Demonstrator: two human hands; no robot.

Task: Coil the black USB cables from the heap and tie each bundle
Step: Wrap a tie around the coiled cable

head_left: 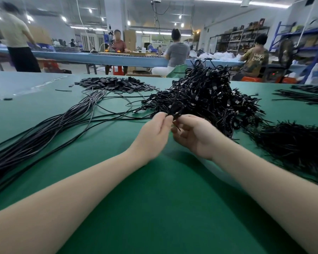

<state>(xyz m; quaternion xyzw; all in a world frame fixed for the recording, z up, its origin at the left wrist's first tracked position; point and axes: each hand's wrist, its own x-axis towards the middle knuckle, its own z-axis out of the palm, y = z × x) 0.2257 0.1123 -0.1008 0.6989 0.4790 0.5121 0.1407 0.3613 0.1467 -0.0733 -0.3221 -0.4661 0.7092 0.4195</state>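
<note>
Both my hands meet over the green table (154, 198), just in front of a tall pile of coiled and tied black cables (207, 92). My left hand (152, 136) pinches a small coiled black cable bundle (176, 109) at its near end. My right hand (193, 134) pinches a thin black tie (175, 122) at that bundle, its end sticking down between the fingers. A long sheaf of uncoiled black USB cables (44, 132) runs from the near left to the far middle.
Black plug caps or tags (116, 84) lie in a flat heap at the back. A bushy heap of black ties (292, 143) sits to the right, more cables (305, 96) at the far right. Several people work at a blue table (106, 58) behind.
</note>
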